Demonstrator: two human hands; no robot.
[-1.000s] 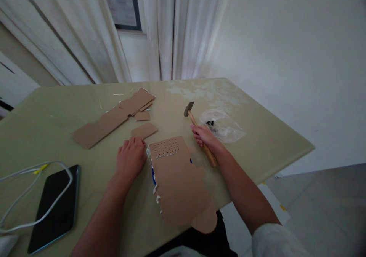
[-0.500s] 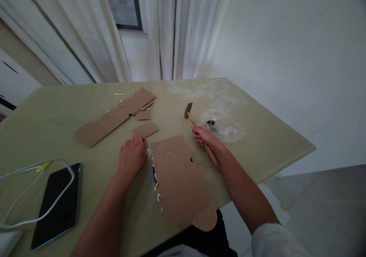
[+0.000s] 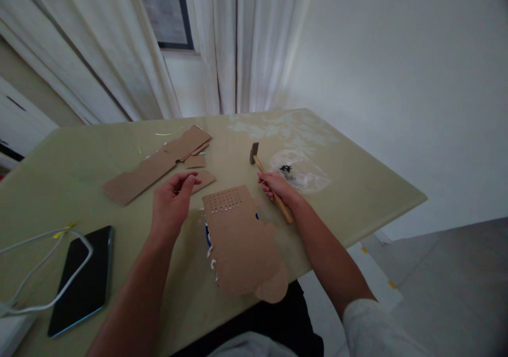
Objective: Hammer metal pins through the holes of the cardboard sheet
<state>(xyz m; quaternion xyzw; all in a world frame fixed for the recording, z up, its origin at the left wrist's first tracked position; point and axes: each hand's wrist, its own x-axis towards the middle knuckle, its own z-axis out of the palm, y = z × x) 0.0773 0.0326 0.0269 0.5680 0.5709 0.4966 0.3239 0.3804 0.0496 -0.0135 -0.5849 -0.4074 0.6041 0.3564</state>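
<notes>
The right hand [image 3: 273,186] is closed around the wooden handle of a small hammer [image 3: 266,179], whose head rests on the table [image 3: 377,193] near the far right corner. The left hand [image 3: 171,204] is raised, with fingers loosely curled and holding nothing. Between the hands lies a perforated cardboard sheet [image 3: 238,240], hanging over the near edge; something blue and white under it is mostly hidden. A clear plastic bag [image 3: 304,171] holds dark small parts, hard to make out.
</notes>
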